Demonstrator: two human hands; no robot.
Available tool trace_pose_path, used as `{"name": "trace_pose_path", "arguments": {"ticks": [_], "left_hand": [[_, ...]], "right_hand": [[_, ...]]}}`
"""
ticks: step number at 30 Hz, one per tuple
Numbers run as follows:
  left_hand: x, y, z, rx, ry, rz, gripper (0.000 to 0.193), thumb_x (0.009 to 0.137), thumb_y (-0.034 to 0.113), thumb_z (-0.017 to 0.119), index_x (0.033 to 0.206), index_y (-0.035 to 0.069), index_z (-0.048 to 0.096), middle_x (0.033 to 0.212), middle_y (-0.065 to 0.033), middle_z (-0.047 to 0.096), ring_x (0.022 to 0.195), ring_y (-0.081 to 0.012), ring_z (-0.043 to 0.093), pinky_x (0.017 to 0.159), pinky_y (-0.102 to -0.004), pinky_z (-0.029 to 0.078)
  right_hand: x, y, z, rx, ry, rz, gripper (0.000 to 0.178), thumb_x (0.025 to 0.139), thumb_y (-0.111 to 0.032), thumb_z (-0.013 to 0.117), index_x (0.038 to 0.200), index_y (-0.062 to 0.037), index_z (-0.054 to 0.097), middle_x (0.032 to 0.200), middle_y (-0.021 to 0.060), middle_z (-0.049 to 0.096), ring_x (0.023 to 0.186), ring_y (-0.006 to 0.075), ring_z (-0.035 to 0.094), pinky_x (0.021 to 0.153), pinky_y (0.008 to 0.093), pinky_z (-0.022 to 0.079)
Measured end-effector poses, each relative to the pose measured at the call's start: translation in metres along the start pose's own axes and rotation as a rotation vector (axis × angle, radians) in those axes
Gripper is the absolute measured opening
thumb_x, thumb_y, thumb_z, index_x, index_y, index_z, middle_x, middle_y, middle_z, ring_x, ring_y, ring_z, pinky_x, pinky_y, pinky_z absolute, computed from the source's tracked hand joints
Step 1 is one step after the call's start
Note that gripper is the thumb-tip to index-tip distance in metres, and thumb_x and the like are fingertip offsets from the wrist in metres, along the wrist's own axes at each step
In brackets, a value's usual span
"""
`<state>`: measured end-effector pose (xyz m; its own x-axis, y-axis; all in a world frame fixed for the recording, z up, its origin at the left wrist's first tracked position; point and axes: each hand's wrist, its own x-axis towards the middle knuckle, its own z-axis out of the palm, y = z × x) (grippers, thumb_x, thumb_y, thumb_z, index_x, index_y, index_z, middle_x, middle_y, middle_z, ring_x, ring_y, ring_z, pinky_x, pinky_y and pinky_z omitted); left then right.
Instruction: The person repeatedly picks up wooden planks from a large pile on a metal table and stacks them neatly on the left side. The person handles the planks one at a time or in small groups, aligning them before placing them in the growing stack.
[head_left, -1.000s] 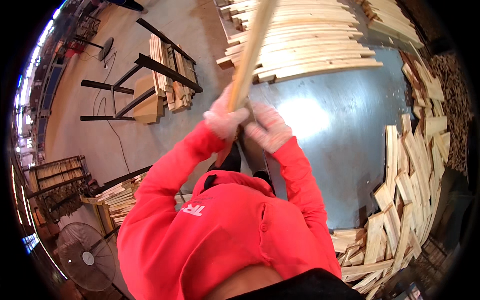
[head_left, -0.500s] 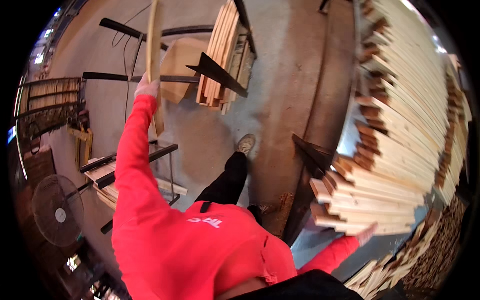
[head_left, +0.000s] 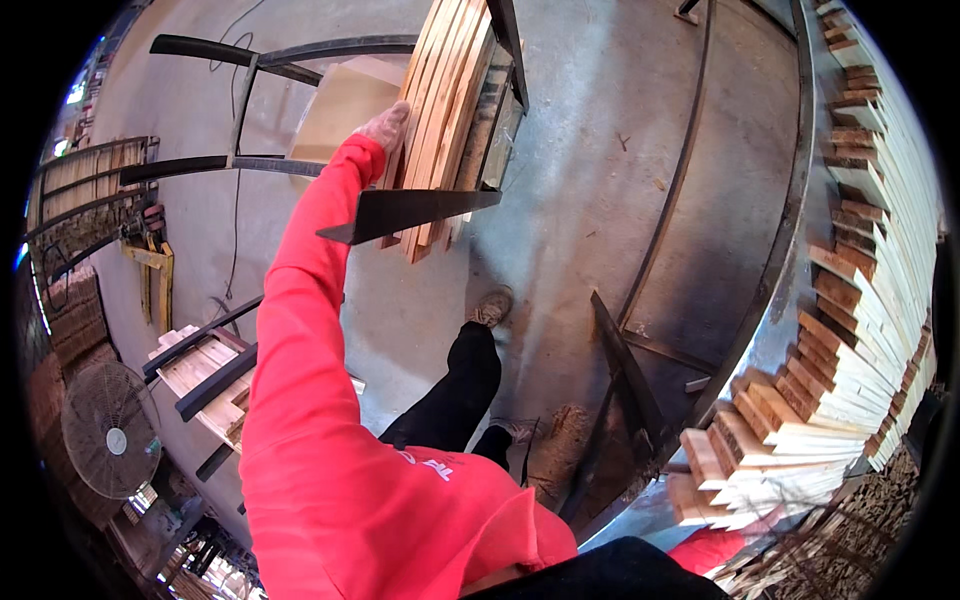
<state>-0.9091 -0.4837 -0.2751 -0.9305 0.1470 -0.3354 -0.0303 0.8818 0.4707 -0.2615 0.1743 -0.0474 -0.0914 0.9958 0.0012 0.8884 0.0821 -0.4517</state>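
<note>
My left arm reaches forward to a stack of wooden boards (head_left: 440, 110) standing in a black metal rack (head_left: 408, 208). My left hand (head_left: 387, 128) is closed on a wooden board (head_left: 392, 172) at the stack's left side, its length lying along the others. At lower right, my right hand (head_left: 765, 525) is at the near end of a long row of pale boards (head_left: 850, 410) on a metal table (head_left: 640, 510). It is blurred and partly hidden, so its fingers cannot be made out.
A cardboard sheet (head_left: 340, 105) lies behind the rack's bars. To the left stand a second rack with boards (head_left: 205, 385) and a round fan (head_left: 112, 430). A dark pointed metal bar (head_left: 628, 370) juts up near my feet. Wood scraps (head_left: 850, 540) pile at lower right.
My left hand has carried the board rightward against the rack's stack. My view has shifted, and the table boards now sit farther right. My right hand is lower and less visible.
</note>
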Motion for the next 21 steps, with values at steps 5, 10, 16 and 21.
{"name": "trace_pose_path", "arguments": {"ticks": [5,10,16,21], "left_hand": [[-0.109,-0.012,0.007,-0.184,0.167,-0.07,0.062,0.095,0.045,0.053,0.144,0.01,0.038,0.141,-0.0168,0.049,0.127,-0.0273,0.049,0.105,-0.0344,0.038],[-0.343,0.074,-0.015,-0.704,-0.274,-0.157,0.044,0.099,0.023,0.05,0.14,0.009,0.043,0.116,-0.0082,0.058,0.097,-0.0161,0.054,0.085,-0.0342,0.05],[-0.562,0.198,0.067,-0.456,-0.474,0.85,0.03,0.099,0.013,0.048,0.126,0.002,0.053,0.101,-0.0096,0.064,0.073,-0.015,0.058,0.067,-0.0268,0.05],[-0.692,0.375,0.144,-0.852,-1.172,0.336,0.039,0.096,0.011,0.049,0.132,-0.005,0.044,0.096,-0.0195,0.062,0.078,-0.0224,0.057,0.07,-0.0348,0.051]], "right_hand": [[0.006,0.029,-0.018,-0.138,-0.122,-0.039,0.04,0.098,-0.033,0.043,0.124,-0.0051,0.055,0.121,0.0138,0.058,0.11,0.0268,0.056,0.095,0.0393,0.044],[-0.072,0.037,-0.034,-0.622,-0.359,-0.406,0.037,0.096,-0.034,0.049,0.116,-0.006,0.061,0.11,0.0137,0.066,0.1,0.0279,0.063,0.087,0.0398,0.05],[-0.164,0.151,-0.196,-0.471,-0.038,-0.122,0.07,0.089,-0.052,0.053,0.142,-0.0076,0.041,0.142,0.018,0.046,0.129,0.0337,0.046,0.107,0.0402,0.038],[-0.203,0.382,-0.346,-0.842,-0.184,0.458,0.122,0.06,-0.06,0.077,0.153,-0.0093,0.017,0.157,0.0174,0.022,0.146,0.0314,0.021,0.116,0.0541,0.015]]}}
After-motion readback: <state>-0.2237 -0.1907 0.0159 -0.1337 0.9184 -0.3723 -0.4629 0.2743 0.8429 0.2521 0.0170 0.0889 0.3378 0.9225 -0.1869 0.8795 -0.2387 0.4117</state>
